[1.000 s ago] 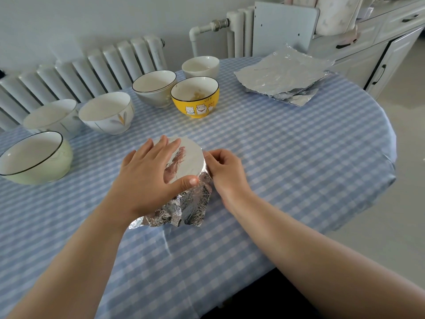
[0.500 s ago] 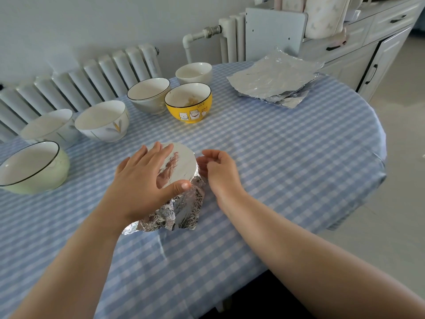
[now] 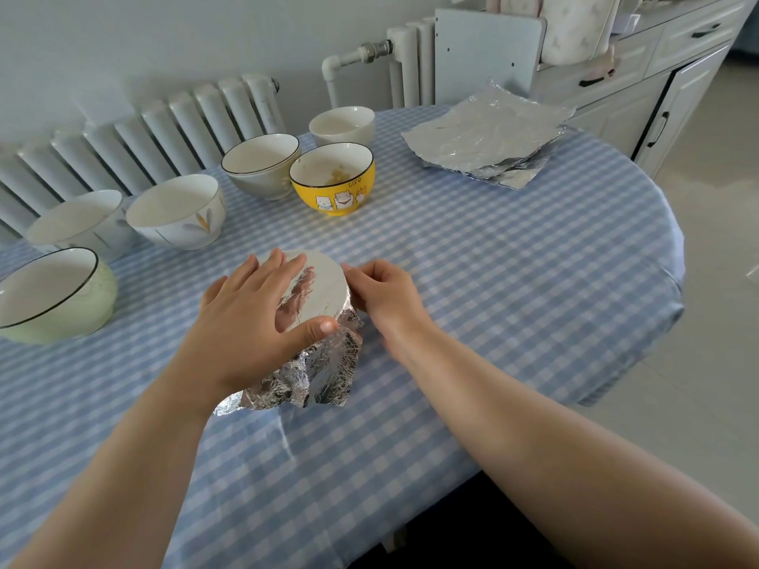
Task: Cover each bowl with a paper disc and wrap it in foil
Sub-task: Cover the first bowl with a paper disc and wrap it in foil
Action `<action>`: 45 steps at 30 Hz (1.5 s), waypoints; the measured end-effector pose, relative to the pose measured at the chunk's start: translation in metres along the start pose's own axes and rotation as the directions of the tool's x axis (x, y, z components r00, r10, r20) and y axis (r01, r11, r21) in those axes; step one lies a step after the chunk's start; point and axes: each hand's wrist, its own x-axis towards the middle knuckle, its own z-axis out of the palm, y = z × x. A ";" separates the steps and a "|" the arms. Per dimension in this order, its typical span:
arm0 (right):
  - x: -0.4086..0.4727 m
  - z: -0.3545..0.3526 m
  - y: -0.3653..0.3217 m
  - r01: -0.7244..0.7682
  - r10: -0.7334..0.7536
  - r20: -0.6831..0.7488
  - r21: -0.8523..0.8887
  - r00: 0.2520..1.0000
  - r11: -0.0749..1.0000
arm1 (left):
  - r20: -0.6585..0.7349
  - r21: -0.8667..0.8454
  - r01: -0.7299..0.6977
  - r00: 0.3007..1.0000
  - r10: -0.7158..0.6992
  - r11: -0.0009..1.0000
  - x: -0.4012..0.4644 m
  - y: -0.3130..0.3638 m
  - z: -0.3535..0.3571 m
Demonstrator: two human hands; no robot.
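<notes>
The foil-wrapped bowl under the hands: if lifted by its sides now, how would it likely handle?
The foil-wrapped bowl probably feels rigid underneath, yet its crinkled skirt looks loose, so the foil may slip or crush. The left hand lies flat on top while the right hand pinches the rim, which suggests the wrap is not yet tight.

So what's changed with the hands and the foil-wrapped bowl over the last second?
Very little. The right hand has shifted slightly along the rim of the foil-wrapped bowl, its curled fingers still working the foil at the right edge. The left hand stays flat on top, thumb at the near rim. The open bowls and the foil sheets have not moved on the table; only the camera shifted.
</notes>
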 end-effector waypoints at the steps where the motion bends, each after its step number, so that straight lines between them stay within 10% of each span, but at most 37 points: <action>1: 0.000 -0.001 0.000 0.001 -0.001 -0.002 -0.029 1.000 1.000 | -0.001 -0.002 -0.002 1.000 0.002 1.000 0.000 0.000 0.000; 9: -0.027 -0.001 0.000 0.130 -0.090 -0.153 0.278 0.984 0.952 | 0.015 0.013 -0.009 1.000 0.009 1.000 0.000 0.002 -0.001; 45: -0.069 0.015 0.013 0.110 -0.090 -0.194 0.096 0.977 0.989 | 0.001 0.033 -0.010 1.000 0.010 0.999 0.000 0.001 0.000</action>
